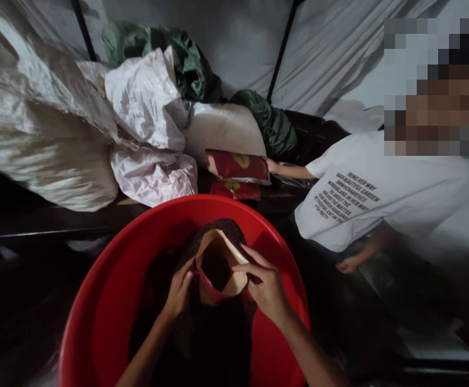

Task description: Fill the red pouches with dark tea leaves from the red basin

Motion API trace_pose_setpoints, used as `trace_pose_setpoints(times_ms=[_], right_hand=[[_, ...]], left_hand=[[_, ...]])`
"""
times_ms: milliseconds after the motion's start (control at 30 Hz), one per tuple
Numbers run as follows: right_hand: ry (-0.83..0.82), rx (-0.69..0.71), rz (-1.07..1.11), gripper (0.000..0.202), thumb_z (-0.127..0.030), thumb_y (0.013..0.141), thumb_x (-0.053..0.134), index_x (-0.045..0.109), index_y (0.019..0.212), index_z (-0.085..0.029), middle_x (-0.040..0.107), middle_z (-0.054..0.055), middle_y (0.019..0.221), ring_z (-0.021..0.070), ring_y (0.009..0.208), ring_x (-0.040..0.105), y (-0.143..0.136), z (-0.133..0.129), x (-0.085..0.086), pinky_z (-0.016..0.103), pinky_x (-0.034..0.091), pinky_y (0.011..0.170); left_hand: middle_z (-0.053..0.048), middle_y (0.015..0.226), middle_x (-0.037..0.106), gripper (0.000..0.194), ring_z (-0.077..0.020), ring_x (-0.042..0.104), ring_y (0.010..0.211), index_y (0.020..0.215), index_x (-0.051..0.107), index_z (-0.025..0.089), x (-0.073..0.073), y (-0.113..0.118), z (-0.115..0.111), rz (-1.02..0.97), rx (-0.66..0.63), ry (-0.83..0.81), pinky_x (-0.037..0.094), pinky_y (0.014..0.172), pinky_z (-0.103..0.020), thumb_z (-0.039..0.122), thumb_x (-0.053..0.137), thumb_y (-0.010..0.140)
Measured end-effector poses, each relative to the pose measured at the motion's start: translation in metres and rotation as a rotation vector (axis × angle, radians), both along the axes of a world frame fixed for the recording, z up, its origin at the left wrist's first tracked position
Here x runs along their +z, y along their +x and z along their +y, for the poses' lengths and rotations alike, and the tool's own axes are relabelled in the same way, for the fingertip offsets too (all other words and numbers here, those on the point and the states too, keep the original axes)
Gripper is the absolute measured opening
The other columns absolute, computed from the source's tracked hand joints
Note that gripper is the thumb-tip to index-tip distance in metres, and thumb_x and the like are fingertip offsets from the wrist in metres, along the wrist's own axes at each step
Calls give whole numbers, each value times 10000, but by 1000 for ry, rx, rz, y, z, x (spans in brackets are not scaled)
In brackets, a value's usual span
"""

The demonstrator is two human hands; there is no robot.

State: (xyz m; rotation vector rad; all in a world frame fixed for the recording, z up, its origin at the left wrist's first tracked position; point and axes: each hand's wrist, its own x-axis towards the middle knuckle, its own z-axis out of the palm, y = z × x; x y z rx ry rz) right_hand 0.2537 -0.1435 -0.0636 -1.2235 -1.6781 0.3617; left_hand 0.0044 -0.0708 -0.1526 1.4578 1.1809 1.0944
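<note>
Pale cloth [234, 48] hangs across the far side of a dim room. Near the middle of the scene, an open paper bag [237, 285] is held mouth up over a red tub [115, 301], its inside cream at the rim and dark lower down. The left hand [180, 290] has its fingers partly curled against the bag's left edge; the right hand [268, 287] is half open, gripping the right side of the mouth with its fingers spread along the rim. Dark loose material [218, 228] lies in the tub, heaped just beyond the bag; its grain is too dim to tell. Past the tub's far rim, two red packets with gold emblems, an upper one [234, 164] and a lower one [244, 191], lie close together. A co-worker's hand [272, 164] touches the upper one's right end. That person, in a white printed shirt [339, 188], stands on the right, the other arm hanging down. Pale sacks [145, 102] crowd the far left, the largest nearest, and green bags [196, 64] bulge behind them.
</note>
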Motion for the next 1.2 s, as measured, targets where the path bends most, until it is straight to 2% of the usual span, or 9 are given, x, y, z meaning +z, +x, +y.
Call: trace_pose_setpoints(times_ms=[133,267,367,567,667,767,900,1033,1200], right_hand=[[-27,41,-75,456,-46,879,598,865,1085,-355,807,22,1204,200,1048,810,-4,-20,12,273,689,891],[90,85,-131,459,-32,931,599,857,1122,-359,804,31,1213,192,1054,809,-4,-27,15,271,688,918],[193,134,-158,509,9,941,580,847,1149,-371,786,32,1286,207,1164,779,-3,-35,17,318,678,988],[75,142,46,641,-218,1009,601,489,1619,-383,445,49,1703,314,1523,514,16,-18,1,561,537,1189],[-114,63,85,597,-390,1069,498,426,1652,-287,487,98,1678,290,1551,476,31,42,-23,528,501,1210],[-411,-78,-339,623,-412,1074,491,408,1651,-191,479,131,1676,257,1553,457,38,121,-50,449,363,1298],[-537,-53,-495,774,-478,981,700,429,1648,-193,428,165,1701,372,1612,294,13,192,-80,545,344,1274],[-606,1,-526,864,-553,806,886,546,1574,-352,408,149,1698,507,1568,285,-40,201,-111,681,376,1177],[-659,-5,-404,753,-342,750,920,661,1456,-380,466,102,1649,441,1460,474,-78,155,-147,535,455,1138]], left_hand=[[-126,1256,757,726,-298,709,1182,1258,703,203,61,-4,-18,-152,95,277,556,1037,-420,748,287,1018],[-55,1077,738,316,-250,714,956,1091,739,254,120,-1,-39,444,105,259,531,825,-332,508,641,930],[-47,891,714,177,-228,677,735,862,718,252,139,-2,-52,833,108,150,419,629,-315,355,587,921],[-44,1003,759,308,-226,722,854,940,759,252,157,-35,-60,770,406,387,490,739,-329,388,491,1005],[-42,1006,771,278,-248,731,879,1012,765,240,166,-52,-59,690,609,409,507,797,-354,410,547,983],[-35,860,742,314,-259,706,781,1135,767,265,167,-60,-53,751,722,289,460,731,-352,408,555,952],[-50,889,721,363,-259,672,804,1213,708,262,159,-71,-41,818,741,152,419,719,-342,347,565,890],[-51,992,733,399,-218,666,767,1167,704,250,147,-95,-49,634,612,118,502,705,-329,403,588,818],[-106,1249,751,773,-276,757,1002,1503,565,231,136,-97,-65,292,452,50,641,749,-333,400,673,756]])
